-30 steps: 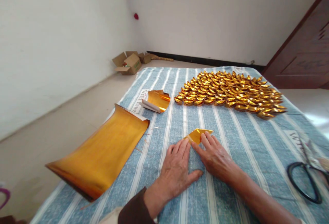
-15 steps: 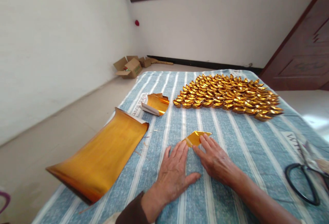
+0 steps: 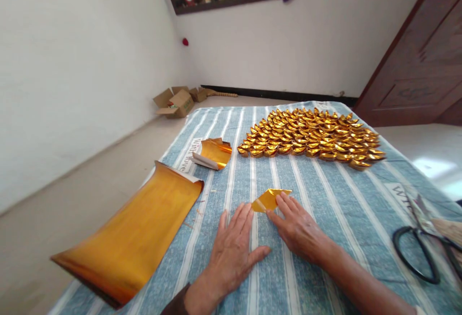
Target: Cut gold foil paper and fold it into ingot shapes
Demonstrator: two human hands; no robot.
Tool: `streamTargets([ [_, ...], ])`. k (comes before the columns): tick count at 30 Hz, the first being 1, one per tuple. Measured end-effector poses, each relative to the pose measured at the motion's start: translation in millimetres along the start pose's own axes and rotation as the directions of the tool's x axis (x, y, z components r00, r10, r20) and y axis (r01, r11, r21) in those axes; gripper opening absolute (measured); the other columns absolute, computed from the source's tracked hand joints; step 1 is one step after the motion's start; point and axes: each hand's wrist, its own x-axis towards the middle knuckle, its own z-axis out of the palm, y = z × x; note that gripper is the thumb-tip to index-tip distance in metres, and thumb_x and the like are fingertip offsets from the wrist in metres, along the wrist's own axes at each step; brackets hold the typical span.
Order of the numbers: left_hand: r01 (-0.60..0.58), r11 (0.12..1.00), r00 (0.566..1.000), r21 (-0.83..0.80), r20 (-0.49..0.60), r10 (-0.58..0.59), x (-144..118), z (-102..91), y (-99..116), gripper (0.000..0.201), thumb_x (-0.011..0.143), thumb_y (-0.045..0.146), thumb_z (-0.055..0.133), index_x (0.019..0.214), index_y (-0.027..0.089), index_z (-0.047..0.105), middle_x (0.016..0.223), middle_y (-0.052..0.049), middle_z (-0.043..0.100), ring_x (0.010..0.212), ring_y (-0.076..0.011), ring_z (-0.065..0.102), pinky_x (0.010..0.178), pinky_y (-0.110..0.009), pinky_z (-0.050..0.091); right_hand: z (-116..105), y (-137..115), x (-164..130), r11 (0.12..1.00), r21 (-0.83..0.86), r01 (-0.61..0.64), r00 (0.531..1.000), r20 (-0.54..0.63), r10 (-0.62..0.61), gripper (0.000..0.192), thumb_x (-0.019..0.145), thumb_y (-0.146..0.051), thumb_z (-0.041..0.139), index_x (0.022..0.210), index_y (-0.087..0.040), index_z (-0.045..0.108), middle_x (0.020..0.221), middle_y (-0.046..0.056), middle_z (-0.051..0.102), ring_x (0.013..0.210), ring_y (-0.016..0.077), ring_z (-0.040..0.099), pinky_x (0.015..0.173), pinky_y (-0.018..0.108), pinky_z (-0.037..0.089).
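Foil piece (image 3: 269, 200) lies on the striped cloth (image 3: 325, 194) just beyond both hands, its long axis left-right. Right hand (image 3: 298, 228), spread flat, touches its near edge; left hand (image 3: 231, 252), also flat, almost touches its left corner.

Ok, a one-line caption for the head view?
Both hands, left hand and right hand, press a folded gold paper on a striped cloth.

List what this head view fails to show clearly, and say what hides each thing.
- Gold sheet: near corner cut off by the bottom edge.
- Scissors: blades run past the right edge.
- Folded piece: near edge covered by the right hand fingertips.
- Left hand: wrist cut off at the bottom edge.
- Printed words on the cloth: partly under the gold stack.
- Sill items: too small.
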Motion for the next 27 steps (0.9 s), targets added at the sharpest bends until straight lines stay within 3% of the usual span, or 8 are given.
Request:
streamTargets([
  [9,0.028,0.996,1.000,0.088,-0.016,-0.027,-5.6,-1.8,-7.1,0.070,0.089,0.059,0.049,0.141,0.014,0.038,0.148,-0.018,0.038,0.138,-0.0343,0.031,0.107,-0.064,0.026,0.2,0.3,0.8,1.000,-0.003,0.000,1.000,0.006,0.000,0.041,0.083,-0.008,0.051,0.122,-0.017,0.058,0.130,0.023,0.053,0.128,0.0352,0.044,0.096,0.055,0.044],
  [15,0.037,0.991,0.996,0.130,-0.086,-0.026,-7.2,-0.1,-11.1,0.065,0.087,0.055,0.054,0.138,0.016,0.042,0.148,-0.019,0.038,0.136,-0.0360,0.034,0.104,-0.064,0.031,-1.6,-2.3,2.6,1.000,-0.018,-0.023,1.000,-0.005,0.023,0.043,0.083,-0.008,0.051,0.125,-0.018,0.057,0.128,0.021,0.054,0.127,0.0335,0.046,0.097,0.053,0.044],
  [20,0.077,0.986,0.970,0.147,-0.239,-0.040,1.1,-14.7,-13.0,0.036,0.090,0.041,0.052,0.113,0.015,0.057,0.136,-0.020,0.051,0.127,-0.0371,0.046,0.100,-0.063,0.037,-2.9,-2.5,4.0,0.999,-0.039,-0.033,0.999,-0.005,0.032,0.041,0.084,-0.011,0.052,0.125,-0.019,0.057,0.125,0.020,0.056,0.124,0.0332,0.048,0.097,0.051,0.044],
  [23,-0.009,0.998,0.951,0.064,-0.309,0.029,13.1,-24.9,-8.6,0.024,0.091,0.022,0.043,0.109,0.016,0.059,0.123,-0.015,0.061,0.116,-0.0299,0.056,0.096,-0.053,0.047,-2.4,-2.3,4.6,0.999,-0.039,-0.035,0.999,-0.006,0.035,0.039,0.085,-0.012,0.052,0.123,-0.020,0.058,0.124,0.020,0.056,0.123,0.0336,0.049,0.097,0.051,0.044],
  [27,-0.179,0.981,0.952,-0.070,-0.265,0.155,35.3,-28.8,0.9,0.028,0.088,0.011,0.039,0.105,0.019,0.060,0.111,-0.009,0.065,0.105,-0.0216,0.061,0.092,-0.040,0.052,-0.8,-2.3,5.3,0.998,-0.025,-0.056,0.998,-0.021,0.055,0.039,0.086,-0.012,0.052,0.122,-0.022,0.058,0.125,0.018,0.056,0.123,0.0315,0.049,0.096,0.050,0.044],
])
